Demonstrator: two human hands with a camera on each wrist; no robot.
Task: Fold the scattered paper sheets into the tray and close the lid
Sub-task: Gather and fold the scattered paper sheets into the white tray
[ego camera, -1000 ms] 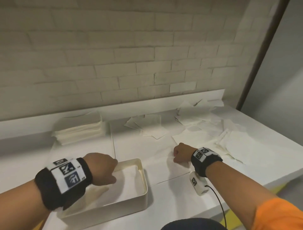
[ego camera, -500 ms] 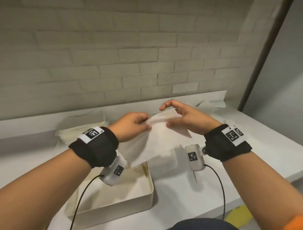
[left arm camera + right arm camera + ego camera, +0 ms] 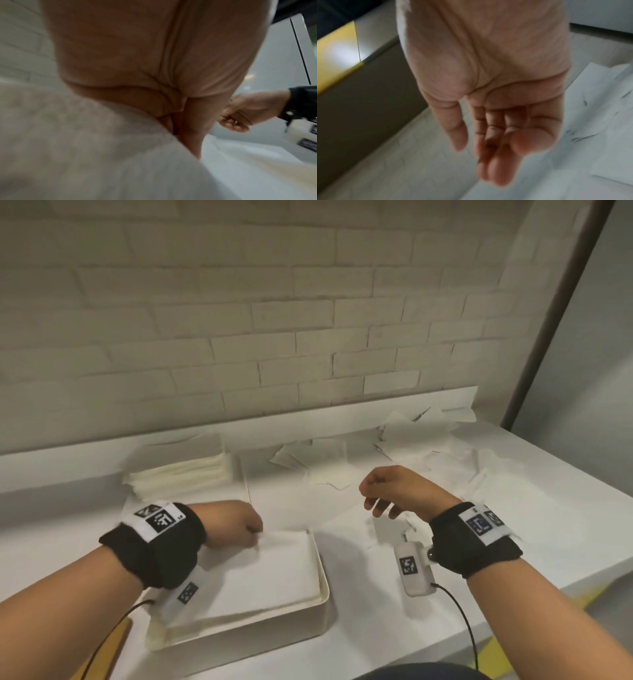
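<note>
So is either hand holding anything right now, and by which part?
The left hand pinches the folded sheet at its far left corner, laying it in the tray. The right hand holds nothing, fingers loose.

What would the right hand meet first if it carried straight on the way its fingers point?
Probably the bare white counter just below the right hand, whose relaxed fingers point down-left; depth is unclear.

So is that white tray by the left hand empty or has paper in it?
Has paper: the tray holds flat white sheets, nearly to its rim.
</note>
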